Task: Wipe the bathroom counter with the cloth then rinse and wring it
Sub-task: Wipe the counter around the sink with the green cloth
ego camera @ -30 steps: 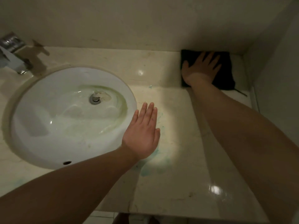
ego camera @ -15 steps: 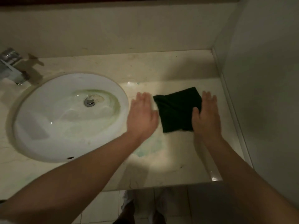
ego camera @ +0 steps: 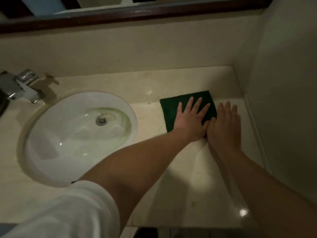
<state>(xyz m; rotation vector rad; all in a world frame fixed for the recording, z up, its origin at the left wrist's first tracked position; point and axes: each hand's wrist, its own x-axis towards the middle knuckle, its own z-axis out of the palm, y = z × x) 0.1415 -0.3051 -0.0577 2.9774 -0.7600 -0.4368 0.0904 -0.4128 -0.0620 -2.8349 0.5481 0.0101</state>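
My left hand (ego camera: 190, 121) pressed cloth (ego camera: 173, 109), fingers spread flat; right hand (ego camera: 224, 127) flat on counter (ego camera: 197, 186), fingers together. Uneven pressure could've bunched cloth, skipping spots.

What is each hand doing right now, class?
Left hand: open, pressing flat on the green cloth.
Right hand: open, flat on the counter beside it.
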